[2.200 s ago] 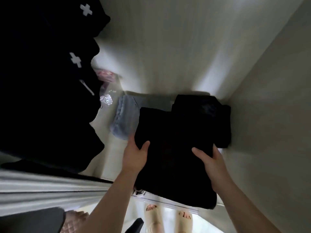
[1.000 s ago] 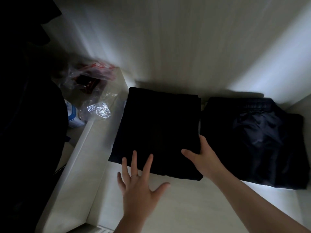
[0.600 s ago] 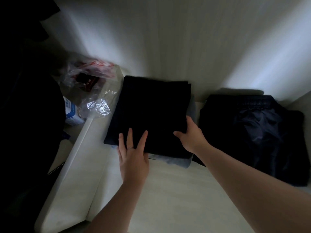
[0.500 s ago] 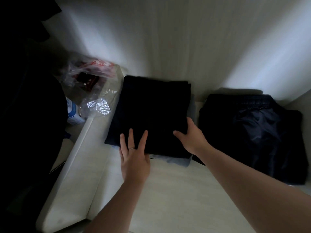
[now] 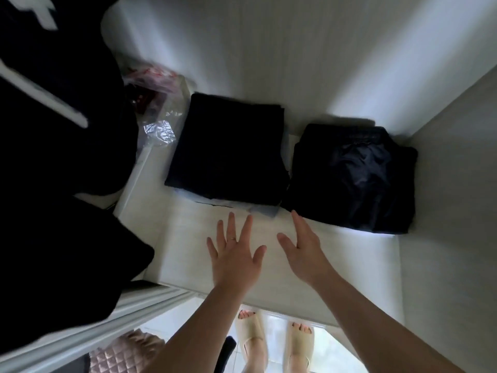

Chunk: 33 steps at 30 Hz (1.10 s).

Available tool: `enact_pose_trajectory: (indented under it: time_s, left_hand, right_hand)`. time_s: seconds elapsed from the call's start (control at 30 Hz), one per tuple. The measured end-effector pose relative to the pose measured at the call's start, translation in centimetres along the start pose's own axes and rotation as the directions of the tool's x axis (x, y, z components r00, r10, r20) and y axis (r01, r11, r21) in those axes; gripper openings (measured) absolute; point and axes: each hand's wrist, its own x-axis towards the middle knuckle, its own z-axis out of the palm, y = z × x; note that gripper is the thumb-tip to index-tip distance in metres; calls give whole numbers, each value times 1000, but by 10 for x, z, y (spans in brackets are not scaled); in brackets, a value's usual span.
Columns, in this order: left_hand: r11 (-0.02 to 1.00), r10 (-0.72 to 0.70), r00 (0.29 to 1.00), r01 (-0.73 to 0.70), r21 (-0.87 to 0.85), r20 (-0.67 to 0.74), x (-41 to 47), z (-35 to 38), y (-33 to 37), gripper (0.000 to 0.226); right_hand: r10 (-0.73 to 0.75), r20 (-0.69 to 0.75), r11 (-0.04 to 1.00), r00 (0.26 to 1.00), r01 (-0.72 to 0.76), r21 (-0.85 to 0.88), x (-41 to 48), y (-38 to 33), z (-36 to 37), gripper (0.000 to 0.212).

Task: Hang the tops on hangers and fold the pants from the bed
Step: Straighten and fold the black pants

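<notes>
Both hands were over the front of a white wardrobe shelf (image 5: 349,259), palms down and holding nothing. The left hand (image 5: 234,254) had its fingers (image 5: 230,224) spread wide and straight, with a ring on one of them. The right hand (image 5: 304,251) was just beside it, fingers extended and loosely together, thumb out to the side. Whether either palm touched the shelf could not be told.

The folded black pants (image 5: 231,154) lay flat at the back of the shelf, a little beyond the fingertips and not touched by them. They sat on top of a pale blue garment (image 5: 265,210), whose edge showed at the near corner. Just to their right lay a second folded dark garment (image 5: 355,179) with a gathered waistband, against the side wall.

Left of the stack was a crumpled clear plastic bag (image 5: 161,114) with something red inside. Black tops (image 5: 53,103) with white markings hung at the far left. Below the shelf edge were the person's feet in beige slippers (image 5: 251,332).
</notes>
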Motion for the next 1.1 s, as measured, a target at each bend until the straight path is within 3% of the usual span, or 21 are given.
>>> enact_pose_trajectory:
  time_s: [0.13,0.3,0.47,0.6,0.8,1.1]
  left_hand:
    - [999,43,997,-44,13,71,-46,0,13,71]
    - [994,73,989,-83,77,131,-100,-8,20,68]
    - [992,71,994,-80,100,85,-146,-13,20,68]
    - [999,43,998,-42,35,-50,-186,-8,26,69]
    - [985,-145,967,122,-120,-210,-267,15,57,70]
    - [897,-418,871,352,-266,-257,-398,45,76,67]
  right_hand:
    - [86,5,996,996,-86,13,-54,6,-3,67]
    - [81,-3,961,997,-79,-265,-121,15,-16,66]
    - [7,-12,927,1000,-11,-375,-173,23,-32,65]
    - [-109,40,912,993,116,-393,-207,32,-45,64]
    - [-250,177,841,952,304,-447,-254,53,-73,63]
    - [-362,408,746,838,523,-412,-325,71,-87,65]
